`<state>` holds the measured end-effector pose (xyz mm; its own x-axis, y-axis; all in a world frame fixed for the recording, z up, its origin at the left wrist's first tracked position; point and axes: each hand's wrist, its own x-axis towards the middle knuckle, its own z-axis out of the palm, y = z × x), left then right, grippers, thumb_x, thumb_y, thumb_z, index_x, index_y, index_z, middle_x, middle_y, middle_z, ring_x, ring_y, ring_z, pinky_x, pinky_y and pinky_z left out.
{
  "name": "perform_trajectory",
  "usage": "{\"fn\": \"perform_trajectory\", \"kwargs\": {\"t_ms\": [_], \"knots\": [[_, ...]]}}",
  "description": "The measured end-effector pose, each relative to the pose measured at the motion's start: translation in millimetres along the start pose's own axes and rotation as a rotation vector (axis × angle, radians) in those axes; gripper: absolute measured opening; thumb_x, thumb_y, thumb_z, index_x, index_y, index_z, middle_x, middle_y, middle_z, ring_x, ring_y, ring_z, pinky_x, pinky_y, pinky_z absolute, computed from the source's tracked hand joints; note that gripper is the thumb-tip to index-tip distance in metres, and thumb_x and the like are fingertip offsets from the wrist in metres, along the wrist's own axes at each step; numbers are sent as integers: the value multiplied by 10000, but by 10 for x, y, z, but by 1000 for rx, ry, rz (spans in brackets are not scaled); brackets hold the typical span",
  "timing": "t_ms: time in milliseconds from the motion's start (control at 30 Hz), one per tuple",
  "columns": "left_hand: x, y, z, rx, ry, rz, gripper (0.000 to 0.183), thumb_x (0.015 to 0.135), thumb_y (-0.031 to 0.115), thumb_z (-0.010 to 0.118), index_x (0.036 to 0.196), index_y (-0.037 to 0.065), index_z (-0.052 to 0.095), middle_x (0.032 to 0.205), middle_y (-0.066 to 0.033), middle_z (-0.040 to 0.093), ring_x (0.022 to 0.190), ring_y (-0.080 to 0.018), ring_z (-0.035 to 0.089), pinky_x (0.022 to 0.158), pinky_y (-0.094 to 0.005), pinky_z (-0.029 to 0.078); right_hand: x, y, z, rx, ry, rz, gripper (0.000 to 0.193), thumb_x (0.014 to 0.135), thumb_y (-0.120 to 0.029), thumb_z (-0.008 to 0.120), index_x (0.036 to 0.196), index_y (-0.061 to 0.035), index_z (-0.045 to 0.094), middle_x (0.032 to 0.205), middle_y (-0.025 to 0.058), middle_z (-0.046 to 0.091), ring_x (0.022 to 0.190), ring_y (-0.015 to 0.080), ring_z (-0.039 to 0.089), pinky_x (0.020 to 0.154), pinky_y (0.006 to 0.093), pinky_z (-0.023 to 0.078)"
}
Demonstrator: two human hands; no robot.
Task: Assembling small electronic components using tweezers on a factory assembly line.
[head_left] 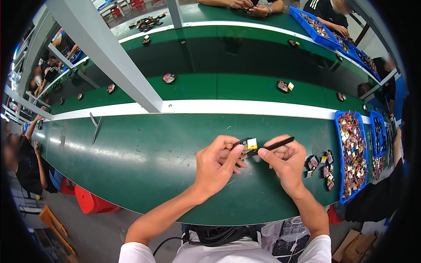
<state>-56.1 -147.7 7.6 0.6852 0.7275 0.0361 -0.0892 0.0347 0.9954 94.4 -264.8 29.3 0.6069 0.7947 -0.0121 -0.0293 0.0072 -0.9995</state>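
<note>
Our left hand (215,165) pinches a small black part (242,142); our right hand (287,163) grips a slim black tool (280,143).

One wide fisheye view looks steeply down from the wearer's head, near, above and behind the fingers (231,160), facing forward across the surface (166,144) ahead of them; straight edges bend toward its dark, rounded rim.

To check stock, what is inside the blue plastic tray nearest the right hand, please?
Small reddish pieces, many white-tagged, fill the blue plastic tray; its bottom is covered.
</note>
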Motion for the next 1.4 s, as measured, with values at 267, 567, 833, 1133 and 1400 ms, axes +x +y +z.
{"fn": "perform_trajectory", "kwargs": {"t_ms": [267, 567, 833, 1133, 1400], "knots": [[-16, -20, 9, 21, 22, 65, 184, 992, 71, 614, 1091, -81, 580, 905, -168, 711, 699, -203, 730, 524, -273, 596, 0, -15, 10, 36, 1, 39, 153, 848, 44, 760, 956, 20, 654, 783, 63, 720, 567, -29, 504, 478, 154, 309], [13, -6, -47, -142, -25, -70, 248, 987, 75, 625, 1200, -53, 637, 762, -87, 681, 586, -131, 670, 485, -246, 541, -2, 41, -23, -50, -23, -117, 161, 828, 37, 783, 933, 7, 665, 760, 38, 695, 526, -24, 461, 473, 151, 309], [50, -26, -125, -225, -156, -148, 307, 1028, 159, 578, 1221, -74, 627, 922, -170, 697, 624, -213, 701, 497, -282, 576, -14, 135, -9, -110, -33, -343, 136, 794, 40, 799, 860, 1, 687, 840, 112, 754, 506, 4, 498, 474, 157, 337], [37, -26, -122, -240, -169, -137, 299, 1029, 152, 573, 1205, -80, 638, 934, -178, 700, 628, -217, 704, 494, -290, 587, -10, 147, 5, -170, -18, -382, 133, 747, 20, 829, 810, -10, 716, 810, 107, 760, 485, 35, 533, 557, 214, 389], [37, -15, -139, -248, -180, -133, 264, 1012, 111, 593, 1185, -80, 652, 853, -133, 664, 616, -205, 696, 497, -286, 593, -10, 140, -14, -184, -34, -372, 115, 748, 19, 830, 810, -6, 736, 801, 102, 751, 472, 36, 510, 521, 209, 370]]}}
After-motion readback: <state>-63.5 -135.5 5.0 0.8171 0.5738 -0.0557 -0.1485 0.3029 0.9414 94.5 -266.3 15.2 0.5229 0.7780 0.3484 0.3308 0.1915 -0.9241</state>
